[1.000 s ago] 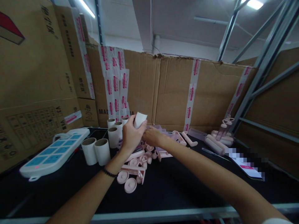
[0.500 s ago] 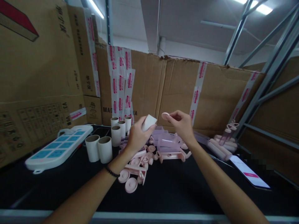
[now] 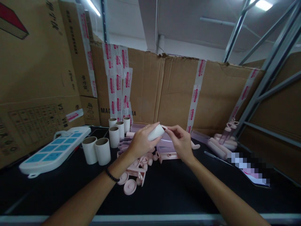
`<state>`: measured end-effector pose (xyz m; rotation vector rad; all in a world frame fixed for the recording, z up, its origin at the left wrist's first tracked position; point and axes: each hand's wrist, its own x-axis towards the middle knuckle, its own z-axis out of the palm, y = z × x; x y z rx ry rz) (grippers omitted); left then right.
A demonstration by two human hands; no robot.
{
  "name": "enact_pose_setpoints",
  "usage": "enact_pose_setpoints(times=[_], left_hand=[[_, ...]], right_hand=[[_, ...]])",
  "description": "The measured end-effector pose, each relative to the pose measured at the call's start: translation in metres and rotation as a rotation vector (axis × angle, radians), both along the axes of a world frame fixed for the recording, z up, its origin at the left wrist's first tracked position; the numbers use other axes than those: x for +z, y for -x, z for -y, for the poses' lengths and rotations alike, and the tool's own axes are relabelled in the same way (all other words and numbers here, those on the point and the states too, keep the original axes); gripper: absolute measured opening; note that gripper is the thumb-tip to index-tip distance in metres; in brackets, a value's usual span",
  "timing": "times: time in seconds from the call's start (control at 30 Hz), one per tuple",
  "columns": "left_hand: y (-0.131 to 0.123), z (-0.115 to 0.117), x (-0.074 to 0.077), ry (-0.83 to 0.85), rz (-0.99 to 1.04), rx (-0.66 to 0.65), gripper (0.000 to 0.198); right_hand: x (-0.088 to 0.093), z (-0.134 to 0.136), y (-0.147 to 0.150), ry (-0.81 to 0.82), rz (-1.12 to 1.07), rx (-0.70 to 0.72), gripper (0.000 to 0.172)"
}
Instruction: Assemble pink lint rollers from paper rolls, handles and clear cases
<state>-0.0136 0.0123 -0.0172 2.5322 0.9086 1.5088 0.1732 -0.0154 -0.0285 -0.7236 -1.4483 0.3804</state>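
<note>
Watching thru the head cam rn. My left hand (image 3: pixel 142 141) has its fingers wrapped around a white tube (image 3: pixel 155 133), which is tilted and held up in the air over the parts, abt mid-view, open end toward the other side. Right hand (image 3: pixel 182 141) is pinching a pale pink disc (image 3: pixel 164 126) btwn thumb and index, right by that open end. I only get the disc's thin edge, so tbh can't tell if it's touching the rim or just beside it.

Below the hands on the black table (image 3: pixel 178 194) there's a messy pile of pink parts (image 3: pixel 130 187), round caps and bracket-type bits, w/ clear lilac pieces (image 3: pixel 164 144) behind, partly hidden by the right hand. Two white tubes (image 3: pixel 102 152) stand upright on the left, w/ four more (image 3: pixel 114 137) upright a bit further back, near the cardboard wall (image 3: pixel 145 88). Far left is a white power strip (image 3: pixel 56 150) w/ blue sockets. Over on the right: some pink cylinders (image 3: pixel 218 147) lying down, a pen (image 3: pixel 216 157) nearby, and a phone (image 3: pixel 255 179), its screen partly pixelated.
</note>
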Motion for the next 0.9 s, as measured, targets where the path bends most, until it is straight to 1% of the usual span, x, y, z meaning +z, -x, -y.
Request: enact_pose_setpoints(times=[0.1,0.23,0.4,0.6,0.67,0.77,0.9], left_hand=[[0.0,0.002,0.001,-0.003,0.009,0.001,0.057],[-0.001,0.004,0.001,0.005,0.041,-0.027,0.059],[-0.004,0.007,0.0,0.022,0.047,-0.065,0.061],[-0.007,0.009,0.0,0.029,0.081,-0.052,0.059],[-0.008,0.01,0.0,0.048,0.091,-0.055,0.058],[-0.008,0.013,0.003,0.104,0.12,-0.089,0.058],[-0.006,0.016,0.01,0.262,0.18,-0.23,0.056]], right_hand=[[-0.005,0.003,0.005,-0.04,-0.003,0.002,0.015],[-0.009,0.006,0.01,-0.083,-0.003,-0.036,0.016],[-0.015,0.007,0.011,-0.123,-0.002,-0.064,0.01],[-0.02,0.003,0.013,-0.148,-0.017,-0.061,0.014],[-0.019,0.004,0.013,-0.145,-0.017,-0.059,0.015],[-0.013,0.008,0.013,-0.109,-0.045,-0.033,0.011],[0.0,0.014,0.013,-0.035,-0.104,0.087,0.016]])
